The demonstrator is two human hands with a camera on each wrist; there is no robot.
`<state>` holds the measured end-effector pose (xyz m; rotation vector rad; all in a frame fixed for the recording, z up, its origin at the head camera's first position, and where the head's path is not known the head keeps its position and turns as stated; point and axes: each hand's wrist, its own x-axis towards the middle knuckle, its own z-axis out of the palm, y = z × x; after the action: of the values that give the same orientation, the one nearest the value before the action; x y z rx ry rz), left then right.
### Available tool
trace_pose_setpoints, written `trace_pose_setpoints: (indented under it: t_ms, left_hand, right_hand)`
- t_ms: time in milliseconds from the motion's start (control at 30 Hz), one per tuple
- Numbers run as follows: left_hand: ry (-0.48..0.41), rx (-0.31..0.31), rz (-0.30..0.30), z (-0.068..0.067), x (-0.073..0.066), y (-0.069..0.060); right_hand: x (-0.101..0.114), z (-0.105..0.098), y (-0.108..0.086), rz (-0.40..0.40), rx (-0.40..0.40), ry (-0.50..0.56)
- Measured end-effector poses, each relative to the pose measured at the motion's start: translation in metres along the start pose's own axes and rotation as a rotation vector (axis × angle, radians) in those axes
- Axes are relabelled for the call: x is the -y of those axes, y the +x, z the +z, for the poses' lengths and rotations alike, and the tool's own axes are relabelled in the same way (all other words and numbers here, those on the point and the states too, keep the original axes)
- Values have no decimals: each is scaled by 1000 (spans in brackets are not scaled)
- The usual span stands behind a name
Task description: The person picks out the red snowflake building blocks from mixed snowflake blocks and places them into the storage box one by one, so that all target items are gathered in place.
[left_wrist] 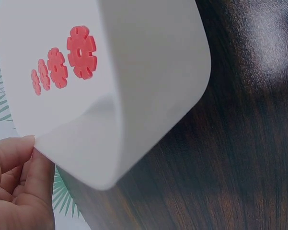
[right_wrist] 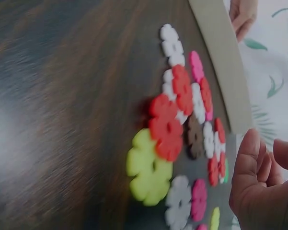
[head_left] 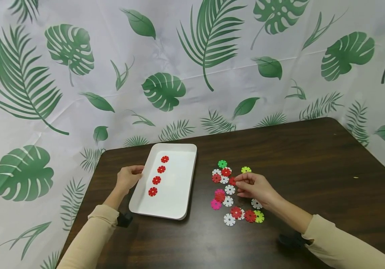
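A white tray (head_left: pixel 175 205) lies on the dark table's left side, with several red notched discs (head_left: pixel 157 180) in a line on its floor. My left hand (head_left: pixel 129 178) pinches the tray's left rim between thumb and fingers; the left wrist view shows the same grip. Right of the tray is a loose cluster of flower-like notched discs in red, white, pink, green and yellow. Over its right part is my right hand (head_left: pixel 254 188), fingertips beside a red disc (head_left: pixel 232 181). In the right wrist view thumb and index finger stand apart, with nothing seen between them.
A green disc (head_left: pixel 222 164) lies at the cluster's far end, and a yellow disc (head_left: pixel 258 216) at its near right. One brown disc (right_wrist: pixel 195 136) sits among them. A white leaf-print cloth (head_left: pixel 165 41) hangs behind the wooden table (head_left: pixel 313 168).
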<state>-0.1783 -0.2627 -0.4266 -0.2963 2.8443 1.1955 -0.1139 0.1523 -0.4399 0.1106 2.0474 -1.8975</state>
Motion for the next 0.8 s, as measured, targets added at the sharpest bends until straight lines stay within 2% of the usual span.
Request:
trace_pose_setpoints:
  t_ms: [400,567,800]
  left_hand:
    - [12,2,-13,-2,-4,-1]
    - [11,2,-22,-3,-6,0]
    - [7,9,-32,-1,-4,-2]
  right_hand:
    - [-15,-21,-23,-16,15,-152]
    - [-17,-24,-33,-32,34,-193]
    - [-26,-24,-42,-74,38,-323]
